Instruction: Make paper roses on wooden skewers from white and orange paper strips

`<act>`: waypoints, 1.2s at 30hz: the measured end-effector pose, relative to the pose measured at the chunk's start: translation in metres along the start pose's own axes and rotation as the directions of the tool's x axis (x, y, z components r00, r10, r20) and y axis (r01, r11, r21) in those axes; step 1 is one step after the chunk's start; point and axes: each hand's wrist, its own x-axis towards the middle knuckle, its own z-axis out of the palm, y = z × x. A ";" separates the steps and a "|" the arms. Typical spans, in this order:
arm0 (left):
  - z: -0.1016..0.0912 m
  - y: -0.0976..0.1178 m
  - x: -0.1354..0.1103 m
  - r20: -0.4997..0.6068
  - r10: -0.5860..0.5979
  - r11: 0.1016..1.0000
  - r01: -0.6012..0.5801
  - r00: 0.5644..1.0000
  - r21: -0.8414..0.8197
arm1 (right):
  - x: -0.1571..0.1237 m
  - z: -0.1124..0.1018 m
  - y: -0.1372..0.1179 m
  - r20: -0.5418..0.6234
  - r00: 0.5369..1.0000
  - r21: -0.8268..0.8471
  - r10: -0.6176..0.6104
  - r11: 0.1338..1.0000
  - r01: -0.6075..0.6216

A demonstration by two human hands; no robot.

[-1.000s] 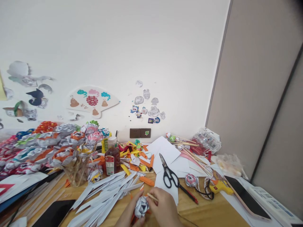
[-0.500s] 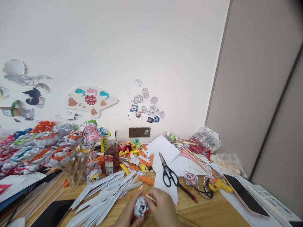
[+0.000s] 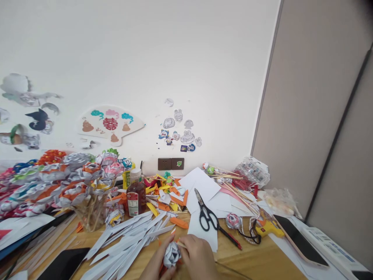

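Observation:
A white paper flower (image 3: 171, 255) with orange paper around its lower edge sits in my left hand (image 3: 157, 261), whose fingers and thumb wrap its left side and underside. Close against the flower's right side is my right hand (image 3: 198, 254), its fingers pinching a thin wooden stick (image 3: 182, 245). The stick's near end points at the flower; whether it touches the paper I cannot tell. Long folded white paper strips (image 3: 131, 243) lie left of my hands. Beyond them is an orange paper piece (image 3: 178, 223). Black-handled scissors (image 3: 205, 212) rest on white paper to the right.
A bottle (image 3: 136, 194) stands behind the strips, near a container of paper flowers (image 3: 75, 192). Toward the right lie a red-and-black pen (image 3: 230, 238), a pink-white paper flower (image 3: 233, 221), a yellow glue gun (image 3: 269, 229) and a phone (image 3: 300, 241). Another phone (image 3: 64, 264) lies front left.
The view has shifted very slightly. My right hand and the stick have edged a little left, closer to the flower; my left hand keeps its hold.

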 end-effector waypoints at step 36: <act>-0.010 0.043 0.004 -0.023 -0.071 0.946 0.060 0.997 -0.319 | 0.003 -0.025 -0.003 -0.075 0.995 0.124 -0.071 0.989 0.080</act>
